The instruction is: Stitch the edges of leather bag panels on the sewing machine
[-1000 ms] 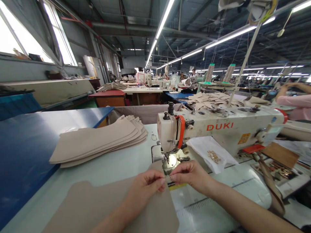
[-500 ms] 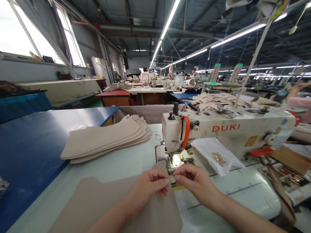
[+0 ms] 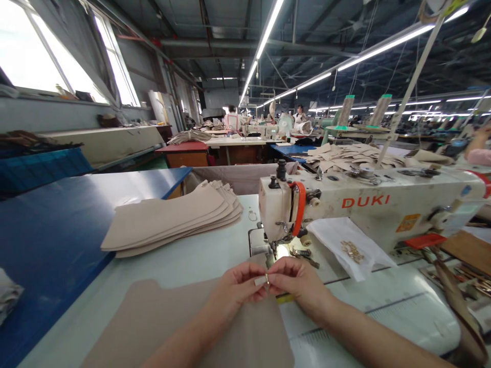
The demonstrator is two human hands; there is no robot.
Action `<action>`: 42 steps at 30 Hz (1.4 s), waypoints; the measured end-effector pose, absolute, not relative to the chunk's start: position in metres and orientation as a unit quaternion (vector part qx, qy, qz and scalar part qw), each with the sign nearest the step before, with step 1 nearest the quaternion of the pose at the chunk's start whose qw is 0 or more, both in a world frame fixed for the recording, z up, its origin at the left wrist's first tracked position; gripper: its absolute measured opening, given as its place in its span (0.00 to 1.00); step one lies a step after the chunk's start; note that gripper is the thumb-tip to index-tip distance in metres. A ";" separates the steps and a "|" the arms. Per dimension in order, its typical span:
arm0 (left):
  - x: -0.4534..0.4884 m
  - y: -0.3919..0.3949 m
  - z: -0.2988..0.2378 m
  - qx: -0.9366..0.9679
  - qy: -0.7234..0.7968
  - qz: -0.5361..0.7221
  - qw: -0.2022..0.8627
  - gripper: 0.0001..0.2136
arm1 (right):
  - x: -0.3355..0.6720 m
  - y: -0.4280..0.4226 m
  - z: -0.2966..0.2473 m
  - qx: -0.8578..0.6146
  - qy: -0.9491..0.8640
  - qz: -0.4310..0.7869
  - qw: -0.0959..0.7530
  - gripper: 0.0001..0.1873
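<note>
My left hand (image 3: 236,289) is closed in a pinch on a small beige fabric tab (image 3: 260,280). Facing it, my right hand (image 3: 301,286) pinches a small gold-coloured metal ring (image 3: 267,279), which is at the tab's end; whether the tab passes through it I cannot tell. Both hands are just in front of the needle area of a white sewing machine (image 3: 322,202). Beneath them lies a large beige fabric panel (image 3: 180,312), partly covered by my left forearm. More gold metal pieces (image 3: 352,251) rest on a white bag (image 3: 370,260) to the right.
A stack of cut beige panels (image 3: 172,220) lies left of the machine on the pale worktable (image 3: 95,294). A blue table (image 3: 57,225) adjoins it on the left. Two thread cones (image 3: 346,112) stand behind the machine. Several people are further off, one sleeve (image 3: 477,155) showing at the right edge.
My hands have come together, the right moving in towards the left. The metal ring and tab now show clearly between the fingertips. The view has shifted slightly.
</note>
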State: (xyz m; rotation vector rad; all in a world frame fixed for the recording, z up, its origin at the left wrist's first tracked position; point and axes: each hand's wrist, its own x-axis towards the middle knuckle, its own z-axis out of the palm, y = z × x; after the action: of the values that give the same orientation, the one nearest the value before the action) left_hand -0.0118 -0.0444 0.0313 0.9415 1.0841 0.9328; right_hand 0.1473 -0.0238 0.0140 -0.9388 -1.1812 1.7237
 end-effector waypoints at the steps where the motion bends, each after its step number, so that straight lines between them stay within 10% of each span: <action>1: -0.012 -0.044 0.031 0.420 0.480 0.410 0.652 0.14 | 0.147 -0.024 0.012 -0.371 -0.473 0.686 0.411 0.21; 18: -0.014 -0.047 0.021 0.575 0.522 0.402 0.486 0.03 | 0.152 -0.042 0.019 -0.361 -0.698 0.433 0.442 0.04; 42: -0.009 -0.053 0.023 0.537 0.525 0.471 0.463 0.06 | 0.145 -0.038 0.008 -0.374 -0.549 0.577 0.476 0.09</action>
State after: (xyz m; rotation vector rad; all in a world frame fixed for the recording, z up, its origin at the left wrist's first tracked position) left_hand -0.0092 -0.0526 0.0233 1.3202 1.2904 1.1574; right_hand 0.1455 -0.0380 0.0076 -0.9153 -1.3416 1.4092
